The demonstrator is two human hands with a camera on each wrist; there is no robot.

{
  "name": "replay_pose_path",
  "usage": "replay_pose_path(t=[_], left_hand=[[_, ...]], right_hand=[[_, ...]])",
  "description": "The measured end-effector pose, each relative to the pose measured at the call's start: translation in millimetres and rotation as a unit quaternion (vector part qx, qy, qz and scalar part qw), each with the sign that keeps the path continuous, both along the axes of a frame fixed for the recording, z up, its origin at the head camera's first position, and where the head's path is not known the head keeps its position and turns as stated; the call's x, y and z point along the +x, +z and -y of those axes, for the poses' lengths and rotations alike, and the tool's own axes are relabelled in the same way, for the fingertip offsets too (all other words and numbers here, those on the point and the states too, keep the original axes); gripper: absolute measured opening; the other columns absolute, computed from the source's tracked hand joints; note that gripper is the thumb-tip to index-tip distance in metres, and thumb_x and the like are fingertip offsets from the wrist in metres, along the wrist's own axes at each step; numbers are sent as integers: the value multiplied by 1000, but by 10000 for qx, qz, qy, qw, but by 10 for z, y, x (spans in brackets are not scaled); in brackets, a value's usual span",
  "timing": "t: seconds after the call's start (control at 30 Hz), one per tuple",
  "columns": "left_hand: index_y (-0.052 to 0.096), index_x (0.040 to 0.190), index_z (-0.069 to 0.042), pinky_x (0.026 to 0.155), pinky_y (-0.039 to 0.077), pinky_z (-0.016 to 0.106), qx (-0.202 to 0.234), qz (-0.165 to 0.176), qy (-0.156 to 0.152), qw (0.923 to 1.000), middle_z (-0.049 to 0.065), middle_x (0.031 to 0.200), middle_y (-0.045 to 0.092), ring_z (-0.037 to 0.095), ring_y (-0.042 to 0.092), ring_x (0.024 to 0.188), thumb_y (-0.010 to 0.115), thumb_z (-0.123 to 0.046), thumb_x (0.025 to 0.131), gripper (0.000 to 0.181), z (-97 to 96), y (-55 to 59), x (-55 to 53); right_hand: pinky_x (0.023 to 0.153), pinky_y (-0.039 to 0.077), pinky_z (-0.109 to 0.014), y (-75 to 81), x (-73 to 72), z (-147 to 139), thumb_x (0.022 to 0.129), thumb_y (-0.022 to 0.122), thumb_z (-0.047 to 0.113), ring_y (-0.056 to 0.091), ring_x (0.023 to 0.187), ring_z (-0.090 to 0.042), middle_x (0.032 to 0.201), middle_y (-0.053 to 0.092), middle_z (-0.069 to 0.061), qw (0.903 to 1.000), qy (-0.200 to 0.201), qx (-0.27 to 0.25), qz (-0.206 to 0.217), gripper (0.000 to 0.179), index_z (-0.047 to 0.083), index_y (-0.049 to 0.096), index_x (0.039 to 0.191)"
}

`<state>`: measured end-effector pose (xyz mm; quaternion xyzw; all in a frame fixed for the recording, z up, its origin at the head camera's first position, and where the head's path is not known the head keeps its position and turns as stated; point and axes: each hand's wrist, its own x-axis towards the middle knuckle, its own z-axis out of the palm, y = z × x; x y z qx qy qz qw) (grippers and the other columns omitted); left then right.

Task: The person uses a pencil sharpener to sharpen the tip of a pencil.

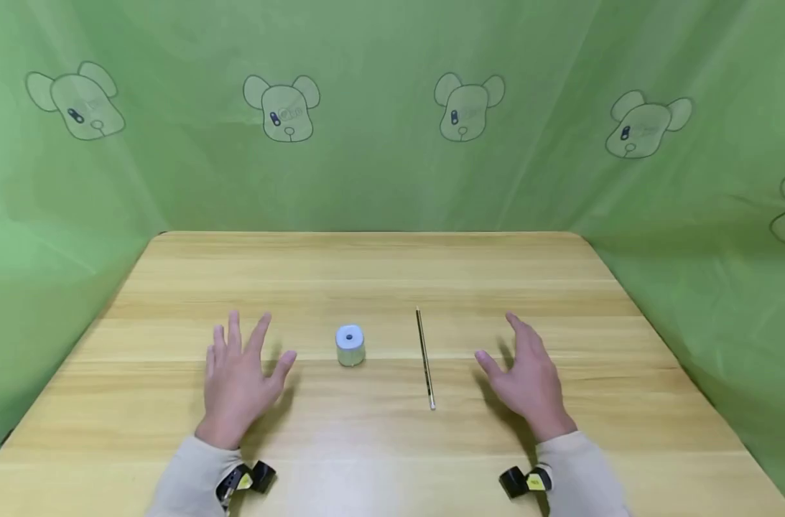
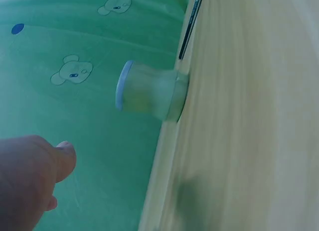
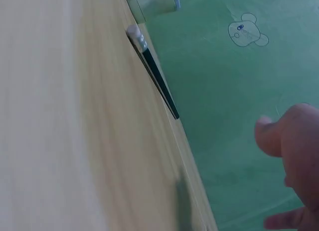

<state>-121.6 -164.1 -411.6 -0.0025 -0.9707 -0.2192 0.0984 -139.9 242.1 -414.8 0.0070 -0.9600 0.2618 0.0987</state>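
A small pencil sharpener (image 1: 350,346) stands upright on the wooden table, with a pale blue top, a dark hole in it and a translucent greenish body (image 2: 147,94). To its right lies a dark pencil (image 1: 424,355), its white eraser end (image 3: 133,31) toward the person. My left hand (image 1: 237,388), fingers spread, hovers left of the sharpener and touches nothing. On the other side, my right hand (image 1: 530,380) is held above the table to the right of the pencil, thumb apart from the fingers, holding nothing.
The wooden table (image 1: 366,273) reaches back to a green curtain (image 1: 379,187) printed with bear heads, which also hangs along both sides. A black wrist device (image 1: 246,480) sits at the left sleeve, and another wrist device (image 1: 524,481) at the right.
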Motion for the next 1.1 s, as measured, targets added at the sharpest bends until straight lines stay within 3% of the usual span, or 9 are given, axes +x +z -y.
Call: replay_pose_path(t=[0.13, 0.33, 0.53, 0.87, 1.1], left_hand=[[28, 152, -11, 105, 19, 72, 682, 95, -323, 9971, 29, 157, 6, 56, 15, 136, 56, -52, 94, 76, -72, -29, -50], [27, 151, -6, 106, 25, 68, 1623, 122, -761, 9837, 26, 156, 17, 51, 26, 135, 63, -41, 94, 76, -227, -15, -106], [30, 149, -4, 110, 24, 61, 1840, 119, -942, 9783, 27, 153, 24, 46, 26, 137, 67, -36, 91, 76, -393, -50, -131], [31, 148, -2, 108, 32, 57, 2041, 248, -847, 9750, 24, 148, 36, 42, 40, 131, 72, -27, 88, 77, -509, -103, -131], [32, 148, -2, 103, 40, 57, 2360, 419, -837, 9672, 27, 142, 43, 42, 49, 123, 73, -28, 88, 77, -627, -101, -151]], right_hand=[[92, 40, -67, 0, -67, 75, 92, 63, 44, 45, 119, -50, 140, 39, -31, 9992, 77, -340, 168, 80, 6, 24, 151], [83, 49, -54, -34, -160, 215, 92, 67, 31, 58, 99, -38, 127, 53, -28, 9968, 220, -719, 281, 70, 3, 32, 145], [73, 52, -42, -33, -182, 361, 91, 68, 28, 60, 83, -24, 120, 59, -23, 9937, 359, -952, 475, 66, 4, 35, 143], [75, 53, -44, -48, -183, 507, 91, 69, 29, 61, 85, -25, 105, 63, -14, 9924, 364, -936, 715, 62, 5, 39, 140], [70, 50, -38, -58, -181, 662, 88, 72, 27, 56, 73, -20, 87, 60, -5, 9915, 426, -938, 793, 57, 5, 46, 134]])
